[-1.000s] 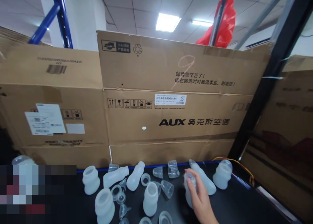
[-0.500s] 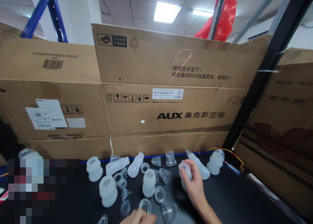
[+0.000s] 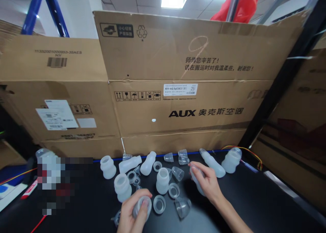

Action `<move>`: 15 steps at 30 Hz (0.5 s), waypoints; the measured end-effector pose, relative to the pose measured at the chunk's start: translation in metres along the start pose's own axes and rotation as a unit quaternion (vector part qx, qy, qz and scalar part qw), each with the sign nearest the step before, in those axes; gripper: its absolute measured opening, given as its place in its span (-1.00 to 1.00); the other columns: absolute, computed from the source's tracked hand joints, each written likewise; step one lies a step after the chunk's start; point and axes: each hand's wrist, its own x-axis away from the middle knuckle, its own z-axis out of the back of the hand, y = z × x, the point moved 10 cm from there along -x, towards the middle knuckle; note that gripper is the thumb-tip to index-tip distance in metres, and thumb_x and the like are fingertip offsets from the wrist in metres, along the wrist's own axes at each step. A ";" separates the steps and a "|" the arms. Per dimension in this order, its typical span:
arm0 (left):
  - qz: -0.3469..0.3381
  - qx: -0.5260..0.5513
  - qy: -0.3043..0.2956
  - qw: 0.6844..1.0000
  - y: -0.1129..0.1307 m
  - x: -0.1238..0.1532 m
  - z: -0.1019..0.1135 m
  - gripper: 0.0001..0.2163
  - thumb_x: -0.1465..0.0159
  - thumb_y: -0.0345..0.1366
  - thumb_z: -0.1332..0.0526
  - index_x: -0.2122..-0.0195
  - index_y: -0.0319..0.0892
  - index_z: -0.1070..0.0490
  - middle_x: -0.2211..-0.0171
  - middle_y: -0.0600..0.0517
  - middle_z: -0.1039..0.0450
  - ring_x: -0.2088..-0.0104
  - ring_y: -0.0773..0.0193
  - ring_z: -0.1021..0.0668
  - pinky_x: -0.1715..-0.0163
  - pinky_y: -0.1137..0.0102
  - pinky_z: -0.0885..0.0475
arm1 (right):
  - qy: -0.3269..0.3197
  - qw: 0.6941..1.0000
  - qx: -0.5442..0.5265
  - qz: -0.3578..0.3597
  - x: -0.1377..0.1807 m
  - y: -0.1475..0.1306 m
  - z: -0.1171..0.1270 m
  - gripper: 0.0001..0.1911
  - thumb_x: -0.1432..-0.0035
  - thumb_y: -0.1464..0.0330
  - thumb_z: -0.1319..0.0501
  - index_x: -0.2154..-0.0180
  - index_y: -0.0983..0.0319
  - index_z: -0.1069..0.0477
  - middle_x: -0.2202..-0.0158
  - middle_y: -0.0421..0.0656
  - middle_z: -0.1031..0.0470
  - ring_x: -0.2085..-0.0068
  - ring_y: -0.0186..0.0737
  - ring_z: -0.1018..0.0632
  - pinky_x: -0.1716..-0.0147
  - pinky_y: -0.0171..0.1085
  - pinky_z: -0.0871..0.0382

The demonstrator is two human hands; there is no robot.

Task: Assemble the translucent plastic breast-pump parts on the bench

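Both hands were busy: the right hand (image 3: 206,180) had thumb and fingers wrapped around a slim, frosted white plastic bottle (image 3: 197,185), held tilted, though I could not tell whether its base touched the matte black tabletop (image 3: 84,200). Nearer the person, the left hand (image 3: 133,211) pinched a round, translucent plastic piece (image 3: 137,206), the thumb pressed over its face. I judged the step in hand to be the handling of these two pieces, which were well apart; the next move seemed to call for a steady grip on each and care around the upright, wide-necked, milky plastic bottle (image 3: 162,182) standing between the hands. That one was uncapped, as were two squat, ribbed, milky bottles (image 3: 122,189) (image 3: 108,168) further left; their cloudy walls hid whatever might be inside. Over on the right, a waisted, frosted bottle (image 3: 230,161) wore a clear dome. One clear, tapered plastic cup (image 3: 182,207) lay on its side, near a pale, flat plastic ring (image 3: 159,205); I saw nothing in the cup.
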 end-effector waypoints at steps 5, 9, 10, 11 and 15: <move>0.019 0.028 -0.051 0.998 0.001 -0.003 -0.004 -0.54 -0.33 0.17 -0.20 0.35 -0.18 -0.55 0.49 0.03 -0.45 0.47 0.32 -0.44 0.44 0.48 -0.29 | -0.041 0.999 0.032 -0.001 0.007 -0.007 -0.007 -0.48 -0.48 -0.01 -0.07 0.11 0.32 -0.50 0.40 -0.14 -0.49 0.44 -0.31 -0.51 0.41 -0.39 -0.44; 0.011 0.022 -0.072 0.997 0.003 -0.003 -0.008 -0.54 -0.33 0.16 -0.21 0.32 -0.18 -0.56 0.44 0.00 -0.48 0.42 0.29 -0.47 0.36 0.45 -0.29 | -0.045 0.995 0.083 0.018 0.013 -0.018 -0.009 -0.58 -0.45 0.04 -0.13 0.04 0.25 -0.52 0.17 -0.11 -0.57 0.19 -0.23 -0.59 0.14 -0.35 -0.47; 0.012 0.025 -0.077 0.997 0.002 -0.003 -0.009 -0.54 -0.32 0.16 -0.21 0.31 -0.18 -0.57 0.43 0.00 -0.48 0.39 0.28 -0.48 0.33 0.45 -0.30 | -0.048 0.994 0.094 0.025 0.014 -0.022 -0.009 -0.61 -0.44 0.06 -0.15 0.01 0.22 -0.53 0.10 -0.11 -0.58 0.11 -0.20 -0.60 0.06 -0.34 -0.45; 0.014 0.030 -0.082 0.996 0.000 -0.003 -0.009 -0.55 -0.32 0.16 -0.21 0.29 -0.18 -0.57 0.41 -0.01 -0.48 0.37 0.27 -0.49 0.31 0.45 -0.30 | -0.052 0.993 0.104 0.033 0.015 -0.025 -0.010 -0.62 -0.43 0.07 -0.16 0.00 0.19 -0.53 0.04 -0.12 -0.57 0.05 -0.19 -0.59 0.00 -0.33 -0.43; 0.027 0.089 -0.108 0.990 -0.012 -0.005 -0.008 -0.49 -0.30 0.20 -0.15 0.19 -0.18 -0.57 0.36 -0.01 -0.49 0.33 0.23 -0.48 0.29 0.43 -0.31 | -0.076 0.989 0.117 0.055 0.017 -0.035 -0.014 -0.56 -0.41 0.02 -0.08 -0.02 0.16 -0.53 -0.01 -0.14 -0.55 0.00 -0.15 -0.59 -0.01 -0.33 -0.42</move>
